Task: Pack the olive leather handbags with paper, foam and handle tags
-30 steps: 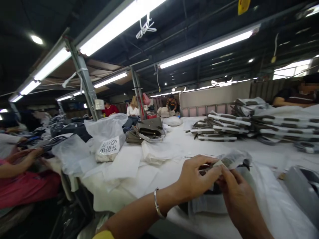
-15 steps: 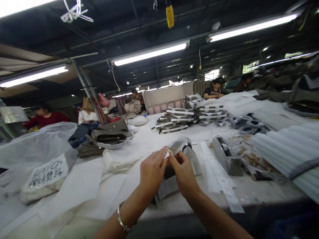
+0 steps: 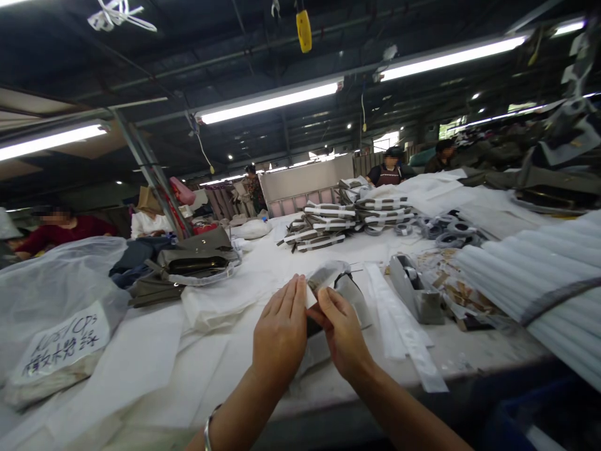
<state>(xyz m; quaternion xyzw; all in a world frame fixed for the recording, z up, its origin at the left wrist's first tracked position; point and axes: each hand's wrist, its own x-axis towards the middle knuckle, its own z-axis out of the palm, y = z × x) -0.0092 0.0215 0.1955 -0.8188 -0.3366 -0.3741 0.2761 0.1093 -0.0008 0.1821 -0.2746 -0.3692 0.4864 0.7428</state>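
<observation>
My left hand (image 3: 279, 329) and my right hand (image 3: 345, 329) meet above the front of the table, with a small white piece (image 3: 310, 296) between them. The left fingers are straight and pressed together along its left edge; the left thumb is hidden. On the other side, my right thumb and bent fingers pinch the piece. Whether it is paper or tape I cannot tell. Under and just behind the hands lies a grey bag-like item (image 3: 354, 297) with clear plastic (image 3: 328, 272) at its top, partly covered by the hands.
A grey tape dispenser (image 3: 416, 291) and white strips (image 3: 399, 319) lie to the right, near wrapped foam rolls (image 3: 544, 275). Stacked strapped pieces (image 3: 323, 225) stand behind. Leftward are a dark handbag (image 3: 197, 260) and a labelled plastic sack (image 3: 66, 326). Co-workers (image 3: 387, 169) sit farther back.
My left fingers have straightened and turned upright beside the white piece, where they were curled in a pinch. The right hand still pinches. The view has swung slightly right.
</observation>
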